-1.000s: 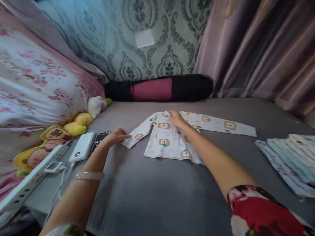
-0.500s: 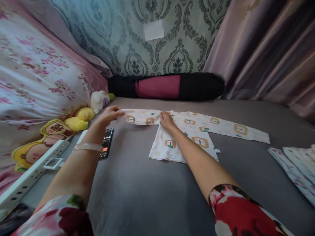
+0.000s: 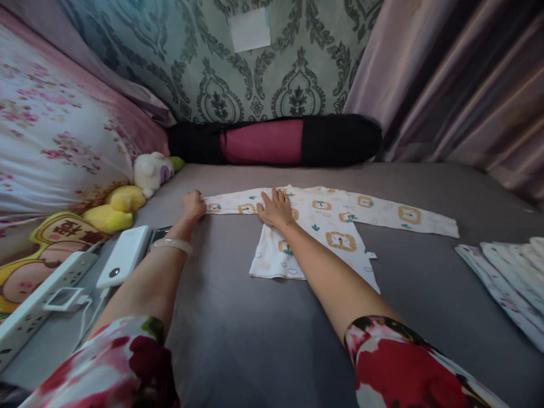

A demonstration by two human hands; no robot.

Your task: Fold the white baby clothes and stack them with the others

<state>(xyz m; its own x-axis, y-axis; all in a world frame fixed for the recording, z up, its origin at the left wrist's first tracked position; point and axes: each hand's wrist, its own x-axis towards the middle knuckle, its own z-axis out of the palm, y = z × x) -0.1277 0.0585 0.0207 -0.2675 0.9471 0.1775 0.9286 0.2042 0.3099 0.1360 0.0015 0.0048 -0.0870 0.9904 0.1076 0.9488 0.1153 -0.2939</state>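
A small white long-sleeved shirt (image 3: 335, 226) with lion prints lies flat on the grey bed (image 3: 263, 334), both sleeves stretched out sideways. My left hand (image 3: 193, 205) is closed on the cuff of the left sleeve, holding it out straight. My right hand (image 3: 275, 208) lies flat with fingers spread on the shirt's left shoulder, pressing it down.
A white power bank (image 3: 123, 264), a phone partly under my left wrist and a white power strip (image 3: 40, 306) lie at the left edge. Plush toys (image 3: 127, 195) and a floral pillow sit behind them. A black and pink bolster (image 3: 272, 140) lines the wall. Folded cloths (image 3: 505, 277) lie right.
My left hand pulled the left sleeve from hanging diagonally down to lying straight out sideways. My right hand shifted from the collar to the left shoulder and flattened.
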